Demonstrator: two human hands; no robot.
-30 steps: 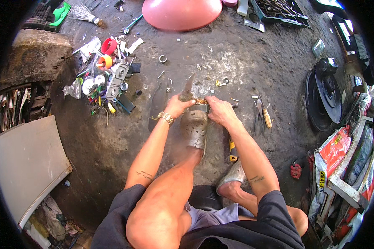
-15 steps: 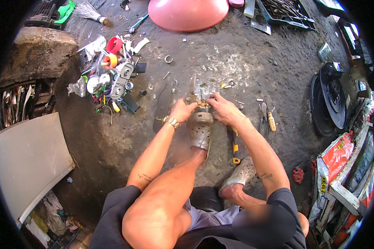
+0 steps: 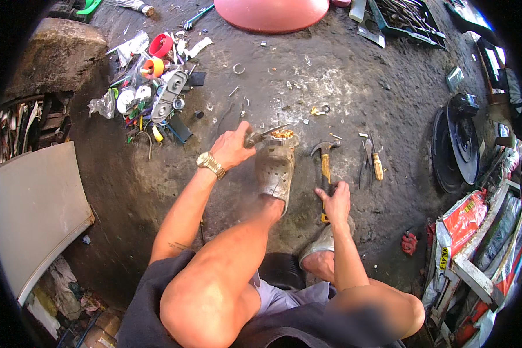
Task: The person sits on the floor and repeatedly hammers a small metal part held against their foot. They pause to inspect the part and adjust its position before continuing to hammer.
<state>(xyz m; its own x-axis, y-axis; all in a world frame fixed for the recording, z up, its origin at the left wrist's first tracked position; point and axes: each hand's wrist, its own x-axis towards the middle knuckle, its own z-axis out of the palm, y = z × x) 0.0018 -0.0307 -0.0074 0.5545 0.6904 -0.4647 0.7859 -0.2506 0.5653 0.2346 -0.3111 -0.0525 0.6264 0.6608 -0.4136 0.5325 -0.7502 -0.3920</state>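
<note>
My left hand [image 3: 232, 148] grips a dark metal tool with a thin blade [image 3: 271, 130] beside the toe of my grey perforated clog [image 3: 275, 171]. A small metal piece with copper-coloured windings [image 3: 283, 134] sits just beyond that toe. My right hand [image 3: 335, 200] is closed around the yellow and black handle of a claw hammer [image 3: 326, 159] lying beside the clog, its head pointing away from me. Pliers [image 3: 365, 159] and a screwdriver with a yellowish handle [image 3: 377, 165] lie to the right of the hammer.
A pile of plastic and metal bits [image 3: 156, 87] lies at left, near a concrete block [image 3: 52, 52] and a pale panel [image 3: 37, 214]. A pink dome [image 3: 269, 11] and a crate of scrap [image 3: 406, 20] are ahead. Black discs [image 3: 458, 145] and sacks [image 3: 464, 226] line the right.
My right hand has left the copper-coloured piece and moved down and right onto the hammer. My left hand has moved slightly left and raised the blade's handle, the blade now angled rightward.
</note>
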